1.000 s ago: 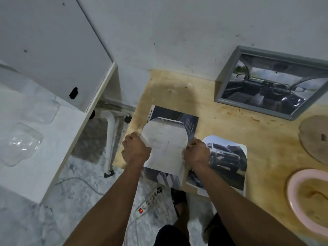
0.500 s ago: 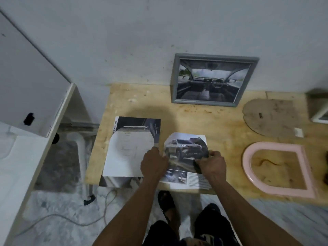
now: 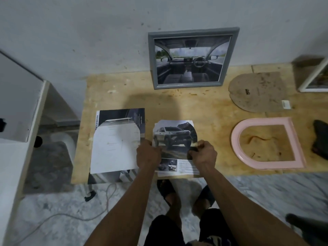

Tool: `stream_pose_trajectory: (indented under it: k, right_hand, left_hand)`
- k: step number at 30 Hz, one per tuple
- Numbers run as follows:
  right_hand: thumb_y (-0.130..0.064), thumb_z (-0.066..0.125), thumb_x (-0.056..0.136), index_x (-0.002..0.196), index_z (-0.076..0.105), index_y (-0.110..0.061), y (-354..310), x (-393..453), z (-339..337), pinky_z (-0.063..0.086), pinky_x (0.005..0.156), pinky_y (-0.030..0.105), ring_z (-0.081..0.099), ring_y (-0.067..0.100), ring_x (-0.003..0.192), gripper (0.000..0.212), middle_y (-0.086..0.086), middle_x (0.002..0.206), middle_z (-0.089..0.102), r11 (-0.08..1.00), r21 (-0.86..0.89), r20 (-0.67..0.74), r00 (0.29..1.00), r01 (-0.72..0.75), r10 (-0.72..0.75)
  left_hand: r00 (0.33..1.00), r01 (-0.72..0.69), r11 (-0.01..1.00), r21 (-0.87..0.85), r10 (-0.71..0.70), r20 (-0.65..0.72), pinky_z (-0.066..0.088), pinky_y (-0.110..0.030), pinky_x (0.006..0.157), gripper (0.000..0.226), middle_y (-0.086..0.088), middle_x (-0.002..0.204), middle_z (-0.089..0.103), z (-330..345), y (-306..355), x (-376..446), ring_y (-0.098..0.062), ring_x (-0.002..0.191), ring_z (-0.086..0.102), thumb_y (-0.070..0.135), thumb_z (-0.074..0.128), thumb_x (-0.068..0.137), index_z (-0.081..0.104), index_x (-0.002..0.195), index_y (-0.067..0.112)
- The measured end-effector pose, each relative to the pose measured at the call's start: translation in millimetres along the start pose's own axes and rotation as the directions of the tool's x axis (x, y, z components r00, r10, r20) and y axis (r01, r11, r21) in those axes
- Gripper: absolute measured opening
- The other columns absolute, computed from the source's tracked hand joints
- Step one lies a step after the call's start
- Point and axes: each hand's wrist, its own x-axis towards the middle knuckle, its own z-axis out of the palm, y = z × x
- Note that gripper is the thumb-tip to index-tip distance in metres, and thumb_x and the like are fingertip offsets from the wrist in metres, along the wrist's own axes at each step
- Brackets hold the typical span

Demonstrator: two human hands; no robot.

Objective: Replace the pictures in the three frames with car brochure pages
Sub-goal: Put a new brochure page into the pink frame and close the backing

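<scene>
A cut brochure page (image 3: 174, 135) showing a pickup truck lies near the front edge of the wooden table (image 3: 209, 107). My left hand (image 3: 148, 154) grips its left edge and my right hand (image 3: 204, 153) pinches its right edge. To the left lies a white arched paper (image 3: 113, 148) on a dark brochure page (image 3: 124, 114). A grey frame (image 3: 193, 31) holding a car-interior picture leans on the wall. An empty pink arched frame (image 3: 266, 166) lies at the right, with its brown backing board (image 3: 257, 91) behind it.
A white frame (image 3: 314, 79) leans at the far right edge, with a dark object (image 3: 321, 137) in front of it. A white cabinet (image 3: 19, 96) stands at the left. Cables (image 3: 106, 197) lie on the marble floor, and my feet in sandals (image 3: 166, 189) are below the table edge.
Both hands let go of the white arched paper, left on the dark page, and moved right onto the truck page. The camera swung right, bringing the pink frame and backing board into full view.
</scene>
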Motion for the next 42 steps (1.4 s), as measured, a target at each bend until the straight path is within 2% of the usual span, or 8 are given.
stream_pose_trajectory:
  k: [7,14,17,23,26,30,37,42]
  right_hand:
    - [-0.008,0.072,0.081,0.082,0.058,-0.014,-7,-6,-32,0.04,0.054,0.01,0.055,0.017,0.071,0.015,0.002,0.079,0.064,0.981,0.193,0.105,0.994,0.002,-0.023]
    - [-0.015,0.074,0.084,0.096,0.062,-0.017,-17,16,-102,0.058,0.081,0.05,0.069,0.029,0.091,0.017,0.007,0.094,0.071,0.937,0.317,0.233,0.945,0.149,-0.229]
    - [-0.023,0.075,0.085,0.102,0.065,-0.015,-8,26,-154,0.059,0.081,0.048,0.069,0.026,0.092,0.022,0.006,0.101,0.071,0.91,0.367,0.229,0.929,0.194,-0.29]
    - [-0.036,0.085,0.07,0.097,0.065,-0.022,54,51,-256,0.057,0.069,0.039,0.071,0.027,0.083,0.036,0.01,0.096,0.074,0.776,0.626,0.306,0.94,-0.078,-0.152]
    - [-0.022,0.082,0.077,0.103,0.067,-0.017,81,60,-287,0.059,0.066,0.038,0.073,0.028,0.085,0.03,0.011,0.099,0.075,0.705,0.706,0.266,0.947,-0.063,-0.182]
    - [-0.002,0.073,0.083,0.109,0.063,-0.009,109,76,-329,0.061,0.074,0.047,0.072,0.032,0.087,0.028,0.016,0.1,0.073,0.756,0.654,0.139,0.978,0.029,-0.158]
    - [0.005,0.069,0.083,0.109,0.06,-0.008,130,116,-366,0.06,0.074,0.043,0.069,0.029,0.09,0.03,0.013,0.106,0.069,0.906,0.417,0.233,0.954,0.076,-0.187]
    - [0.004,0.063,0.085,0.102,0.062,-0.007,135,117,-355,0.048,0.058,0.026,0.064,0.019,0.076,0.02,0.012,0.094,0.068,0.957,0.276,0.201,0.968,0.091,-0.15]
  left_hand:
    - [0.998,0.028,0.937,-0.349,-0.006,0.065,0.053,-0.031,0.061,0.024,-0.007,0.071,0.068,-17,15,-19,-0.025,0.07,0.064,0.031,0.077,0.084,0.071,0.077,0.009]
    - [0.981,0.092,0.785,-0.612,0.034,0.191,0.059,-0.059,0.079,0.02,-0.023,0.093,0.075,-25,69,-54,-0.039,0.086,0.073,0.012,0.082,0.08,0.074,0.095,0.002]
    - [0.982,0.108,0.687,-0.719,0.041,0.186,0.061,-0.051,0.07,0.022,-0.024,0.093,0.075,-3,103,-78,-0.037,0.081,0.073,0.009,0.078,0.083,0.072,0.102,0.001]
    - [0.982,0.156,0.452,-0.878,0.027,0.188,0.059,-0.032,0.052,0.022,-0.016,0.091,0.073,90,177,-151,-0.021,0.062,0.072,-0.003,0.071,0.087,0.067,0.108,-0.002]
    - [0.97,0.2,0.428,-0.881,0.041,0.24,0.055,-0.026,0.048,0.03,-0.019,0.105,0.073,146,205,-185,-0.021,0.067,0.072,-0.005,0.073,0.084,0.066,0.113,-0.007]
    - [0.96,0.236,0.473,-0.849,0.02,0.278,0.056,-0.031,0.052,0.032,-0.016,0.096,0.074,189,221,-231,-0.025,0.069,0.069,-0.003,0.078,0.079,0.068,0.11,-0.002]
    - [0.988,0.149,0.538,-0.83,-0.046,0.147,0.059,-0.039,0.067,0.025,-0.016,0.09,0.076,184,218,-223,-0.028,0.066,0.069,0.003,0.085,0.072,0.066,0.089,0.007]
    - [1.0,0.003,0.875,-0.483,0.002,0.01,0.048,-0.022,0.046,0.024,-0.007,0.084,0.074,191,214,-199,-0.017,0.06,0.065,0.013,0.088,0.071,0.072,0.088,0.008]
